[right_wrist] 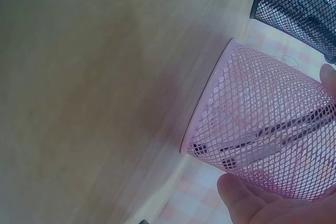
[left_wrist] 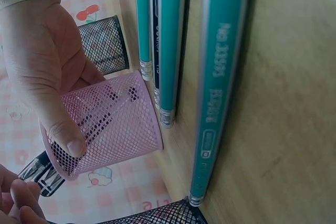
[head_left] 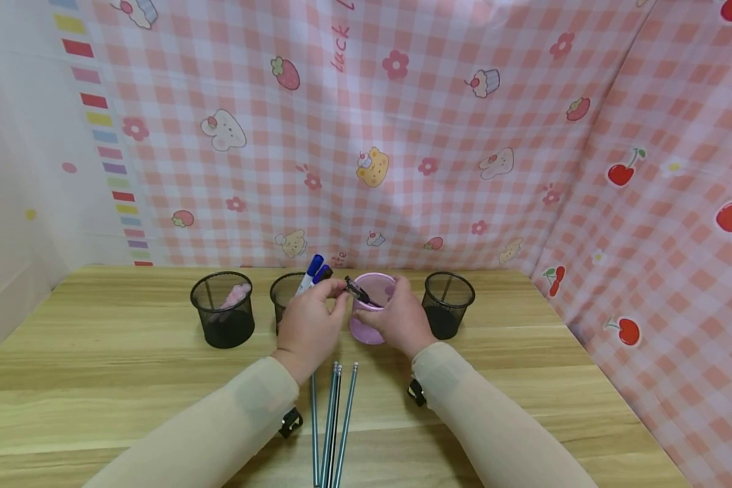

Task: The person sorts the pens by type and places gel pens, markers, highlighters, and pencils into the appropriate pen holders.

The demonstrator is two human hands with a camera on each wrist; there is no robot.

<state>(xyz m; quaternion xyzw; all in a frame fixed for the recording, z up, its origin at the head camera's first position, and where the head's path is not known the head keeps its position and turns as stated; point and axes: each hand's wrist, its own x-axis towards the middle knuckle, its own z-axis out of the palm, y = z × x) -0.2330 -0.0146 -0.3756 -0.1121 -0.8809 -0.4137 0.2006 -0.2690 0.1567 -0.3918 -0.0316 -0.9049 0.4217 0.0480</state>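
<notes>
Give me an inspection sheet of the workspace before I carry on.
Surface: wood-grain table.
Job's things: pink mesh cup with black pens inside, their tops above its rim.
Clutter: pencils lying in front; left black cup holding a pink item, middle black cup with markers, right black cup.
Grippers: left grip at the pen tops, pinch unclear; right grip holds the pink mesh cup.
Cables: nothing seen.
Surroundings: checked, printed fabric behind and right.
</notes>
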